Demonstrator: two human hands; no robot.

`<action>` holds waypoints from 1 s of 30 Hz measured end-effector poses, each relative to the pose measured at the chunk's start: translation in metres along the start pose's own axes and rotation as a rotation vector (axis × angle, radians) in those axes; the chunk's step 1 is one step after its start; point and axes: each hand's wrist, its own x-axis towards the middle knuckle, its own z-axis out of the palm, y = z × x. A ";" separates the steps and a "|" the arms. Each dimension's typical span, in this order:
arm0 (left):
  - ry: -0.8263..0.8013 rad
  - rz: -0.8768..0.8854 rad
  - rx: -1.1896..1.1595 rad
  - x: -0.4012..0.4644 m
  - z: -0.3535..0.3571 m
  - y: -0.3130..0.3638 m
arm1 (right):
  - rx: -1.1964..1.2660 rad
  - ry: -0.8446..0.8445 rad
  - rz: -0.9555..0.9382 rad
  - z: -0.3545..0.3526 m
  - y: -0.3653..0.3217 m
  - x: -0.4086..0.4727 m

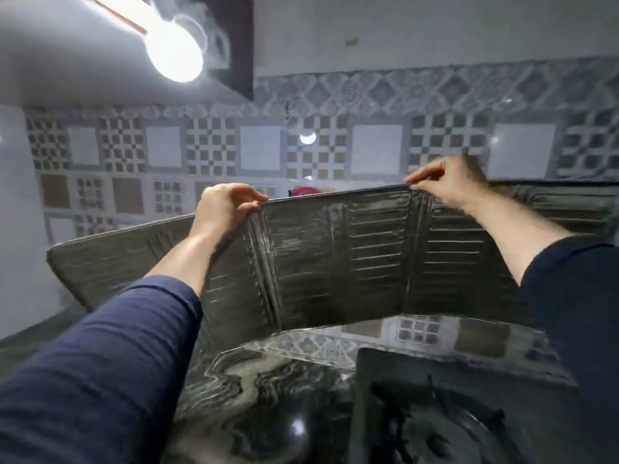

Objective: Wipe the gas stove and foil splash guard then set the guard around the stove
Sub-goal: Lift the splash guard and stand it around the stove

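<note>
I see the tiled wall (335, 145) across the back, a lit bulb (174, 58) top left, and the dark marbled counter (234, 390) below. The guard (335, 256) is the biggest task item: a folded foil screen standing upright on the counter, its middle panel facing me and its side wings angling toward me on both sides. The stove (435, 413) sits at lower right, just in front of the guard, dark and blurred.

I judge we are at the last step. The guard already stands behind the stove and partly wraps it; I cannot tell from here whether the wiping was thorough, as the foil looks dull and streaked. What seems left is settling the wings and letting go.

My left hand (227, 205) pinches the guard's top edge at the left fold, fingers curled over it. My right hand (445, 185) pinches the same edge at the right fold, thumb and fingertips closed on the foil.
</note>
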 end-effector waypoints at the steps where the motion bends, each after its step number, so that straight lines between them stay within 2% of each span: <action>1: 0.010 0.009 0.001 0.000 0.019 0.009 | -0.012 0.015 0.011 -0.009 0.015 -0.004; 5: 0.020 0.053 0.034 -0.007 0.086 0.038 | -0.048 0.092 0.040 -0.033 0.073 -0.018; 7: 0.006 0.085 0.038 -0.013 0.114 0.048 | -0.054 0.074 0.056 -0.039 0.098 -0.024; 14: -0.049 0.110 0.029 -0.014 0.194 0.046 | -0.106 0.096 0.085 -0.025 0.179 -0.022; 21: -0.186 0.006 0.025 -0.017 0.264 0.022 | -0.083 -0.010 0.136 0.012 0.249 -0.014; 30: -0.366 -0.060 0.139 -0.046 0.329 0.006 | 0.009 -0.136 0.347 0.061 0.319 -0.056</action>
